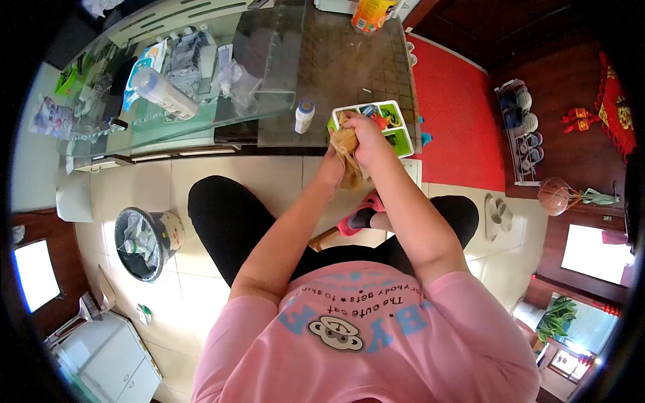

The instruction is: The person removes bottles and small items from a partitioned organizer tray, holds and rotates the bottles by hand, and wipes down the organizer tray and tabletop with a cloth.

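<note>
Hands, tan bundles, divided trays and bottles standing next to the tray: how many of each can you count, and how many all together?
Left hand and right hand: 2
Tan bundle: 1
Divided tray: 1
Blue-capped bottle: 1
Total: 5

Tray (401, 142) on table (336, 64), bottle (304, 119) to its left
</note>
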`<state>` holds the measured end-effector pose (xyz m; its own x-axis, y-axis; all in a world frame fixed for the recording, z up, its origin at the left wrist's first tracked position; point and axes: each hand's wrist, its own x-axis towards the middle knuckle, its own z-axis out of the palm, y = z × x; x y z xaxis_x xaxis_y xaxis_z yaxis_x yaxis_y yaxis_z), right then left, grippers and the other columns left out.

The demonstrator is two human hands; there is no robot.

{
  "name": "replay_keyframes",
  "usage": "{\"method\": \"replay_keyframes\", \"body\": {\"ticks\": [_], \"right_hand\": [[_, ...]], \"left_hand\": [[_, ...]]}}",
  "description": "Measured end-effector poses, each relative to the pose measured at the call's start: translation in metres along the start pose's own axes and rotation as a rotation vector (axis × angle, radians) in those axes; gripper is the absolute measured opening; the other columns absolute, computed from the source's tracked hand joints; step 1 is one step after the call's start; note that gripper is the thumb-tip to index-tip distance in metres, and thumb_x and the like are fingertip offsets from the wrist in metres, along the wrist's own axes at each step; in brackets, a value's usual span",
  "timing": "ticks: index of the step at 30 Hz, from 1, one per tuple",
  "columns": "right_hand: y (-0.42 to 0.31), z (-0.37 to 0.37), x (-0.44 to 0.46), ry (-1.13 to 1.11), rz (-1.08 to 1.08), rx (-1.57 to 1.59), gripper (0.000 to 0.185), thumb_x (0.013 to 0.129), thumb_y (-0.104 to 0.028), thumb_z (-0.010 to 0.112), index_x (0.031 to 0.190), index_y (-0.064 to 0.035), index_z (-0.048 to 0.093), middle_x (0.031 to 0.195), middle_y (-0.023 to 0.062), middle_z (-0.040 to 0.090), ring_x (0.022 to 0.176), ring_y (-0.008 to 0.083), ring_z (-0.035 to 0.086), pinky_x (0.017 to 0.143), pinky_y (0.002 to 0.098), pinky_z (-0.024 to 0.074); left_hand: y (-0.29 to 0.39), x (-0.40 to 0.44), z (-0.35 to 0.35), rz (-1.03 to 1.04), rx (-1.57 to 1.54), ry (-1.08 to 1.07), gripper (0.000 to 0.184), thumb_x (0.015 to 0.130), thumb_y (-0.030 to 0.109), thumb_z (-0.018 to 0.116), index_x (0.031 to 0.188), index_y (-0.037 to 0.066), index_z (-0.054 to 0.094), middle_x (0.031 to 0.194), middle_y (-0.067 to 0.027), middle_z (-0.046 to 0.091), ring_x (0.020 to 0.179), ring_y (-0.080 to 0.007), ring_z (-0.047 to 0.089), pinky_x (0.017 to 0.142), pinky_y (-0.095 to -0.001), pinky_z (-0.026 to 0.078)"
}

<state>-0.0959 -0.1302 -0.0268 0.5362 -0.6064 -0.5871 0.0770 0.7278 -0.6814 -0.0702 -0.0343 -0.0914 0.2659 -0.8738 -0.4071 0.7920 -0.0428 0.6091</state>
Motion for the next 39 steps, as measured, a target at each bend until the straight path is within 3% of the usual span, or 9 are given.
{"method": "replay_keyframes", "body": {"ticks": [10, 14, 19, 22, 24, 31, 33, 36, 39], "right_hand": [[-0.080, -0.042, -0.057, -0.079, -0.238, 0.064, 0.028, 0.072, 0.004, 0.047, 0.097, -0.0071, 0.052, 0.091, 0.0097, 0.057, 0.085, 0.0247, 0.061, 0.075, 0.0380, 0.0533], [-0.104, -0.079, -0.073, -0.088, -0.285, 0.172, 0.029, 0.070, 0.003, 0.045, 0.096, -0.0059, 0.051, 0.091, 0.0106, 0.056, 0.086, 0.0252, 0.060, 0.074, 0.0394, 0.0534], [-0.051, -0.062, -0.039, 0.002, -0.221, -0.120, 0.025, 0.077, -0.002, 0.055, 0.101, -0.0041, 0.054, 0.093, 0.0102, 0.056, 0.084, 0.0221, 0.059, 0.071, 0.0354, 0.0507], [-0.025, -0.034, -0.006, 0.020, -0.579, -0.746, 0.032, 0.080, -0.014, 0.062, 0.106, 0.0031, 0.054, 0.104, 0.0151, 0.058, 0.096, 0.0230, 0.057, 0.081, 0.0322, 0.0469], [-0.009, -0.032, -0.011, 0.057, -0.826, -0.998, 0.039, 0.079, -0.021, 0.065, 0.108, 0.0028, 0.054, 0.104, 0.0181, 0.058, 0.098, 0.0280, 0.057, 0.088, 0.0347, 0.0441], [0.003, -0.044, -0.041, -0.084, -0.626, -0.959, 0.045, 0.086, -0.039, 0.056, 0.099, 0.0045, 0.055, 0.106, 0.0251, 0.057, 0.096, 0.0362, 0.056, 0.083, 0.0415, 0.0439], [0.012, -0.039, -0.011, -0.128, -0.267, -0.801, 0.059, 0.090, -0.051, 0.045, 0.098, 0.0061, 0.055, 0.095, 0.0234, 0.061, 0.088, 0.0351, 0.059, 0.077, 0.0422, 0.0448], [0.025, -0.032, 0.017, 0.013, -0.113, -0.647, 0.064, 0.090, -0.056, 0.041, 0.096, 0.0066, 0.056, 0.085, 0.0206, 0.062, 0.083, 0.0345, 0.060, 0.074, 0.0426, 0.0452], [0.042, -0.024, 0.042, 0.019, -0.275, -0.627, 0.073, 0.089, -0.060, 0.039, 0.104, 0.0083, 0.057, 0.099, 0.0253, 0.060, 0.095, 0.0362, 0.058, 0.082, 0.0416, 0.0440]], "left_hand": [[0.022, -0.013, 0.010, -0.169, 0.246, 0.124, 0.060, 0.095, 0.029, 0.045, 0.147, 0.029, 0.015, 0.135, -0.0073, 0.045, 0.119, -0.0244, 0.047, 0.091, -0.0351, 0.044], [0.006, -0.001, -0.007, -0.132, 0.303, 0.050, 0.072, 0.091, 0.044, 0.050, 0.147, 0.037, 0.006, 0.144, -0.0037, 0.033, 0.124, -0.0273, 0.041, 0.089, -0.0504, 0.036], [0.007, -0.005, 0.004, -0.179, 0.371, 0.104, 0.069, 0.090, 0.054, 0.045, 0.146, 0.035, 0.009, 0.142, -0.0032, 0.033, 0.121, -0.0286, 0.042, 0.093, -0.0524, 0.038], [-0.008, 0.004, -0.018, -0.196, 0.363, 0.116, 0.066, 0.087, 0.059, 0.047, 0.142, 0.031, 0.022, 0.136, 0.0006, 0.041, 0.119, -0.0245, 0.045, 0.091, -0.0516, 0.041], [-0.008, 0.006, -0.025, -0.234, 0.347, 0.029, 0.071, 0.092, 0.049, 0.041, 0.147, 0.032, -0.001, 0.144, -0.0051, 0.031, 0.128, -0.0292, 0.036, 0.095, -0.0534, 0.037], [-0.003, 0.000, -0.013, -0.199, 0.332, 0.014, 0.075, 0.090, 0.056, 0.042, 0.147, 0.032, -0.002, 0.145, -0.0056, 0.030, 0.128, -0.0286, 0.036, 0.094, -0.0512, 0.039], [-0.005, -0.004, -0.009, -0.155, 0.457, 0.084, 0.067, 0.090, 0.061, 0.036, 0.144, 0.027, 0.016, 0.137, -0.0056, 0.040, 0.119, -0.0253, 0.046, 0.095, -0.0470, 0.043], [0.008, -0.014, 0.009, -0.152, 0.505, 0.117, 0.066, 0.092, 0.060, 0.032, 0.146, 0.029, 0.010, 0.143, -0.0074, 0.030, 0.126, -0.0296, 0.038, 0.096, -0.0502, 0.041], [0.007, -0.009, 0.000, -0.164, 0.489, 0.074, 0.072, 0.090, 0.061, 0.035, 0.147, 0.031, 0.002, 0.142, -0.0076, 0.031, 0.124, -0.0287, 0.039, 0.089, -0.0488, 0.045]]}}
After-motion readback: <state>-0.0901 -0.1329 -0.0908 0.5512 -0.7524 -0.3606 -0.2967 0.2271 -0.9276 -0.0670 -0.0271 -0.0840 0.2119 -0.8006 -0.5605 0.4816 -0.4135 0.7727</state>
